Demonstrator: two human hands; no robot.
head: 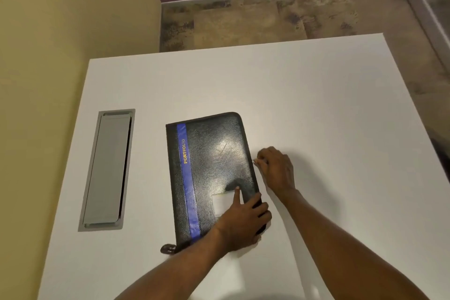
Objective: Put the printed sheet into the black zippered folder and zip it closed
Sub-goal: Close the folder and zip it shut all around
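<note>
White table (304,95) under closed black folder (211,153): left hand (243,223) flat on cover, right hand (275,168) pinching its zipper edge.

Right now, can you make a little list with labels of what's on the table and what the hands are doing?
folder: black zippered folder, closed flat, blue stripe reading PORTFOLIO
left hand: left hand pressing down on the folder's near right corner
right hand: right hand pinching at the folder's right edge, likely the zipper pull
sheet: not visible
table: white table with a grey cable hatch
</note>
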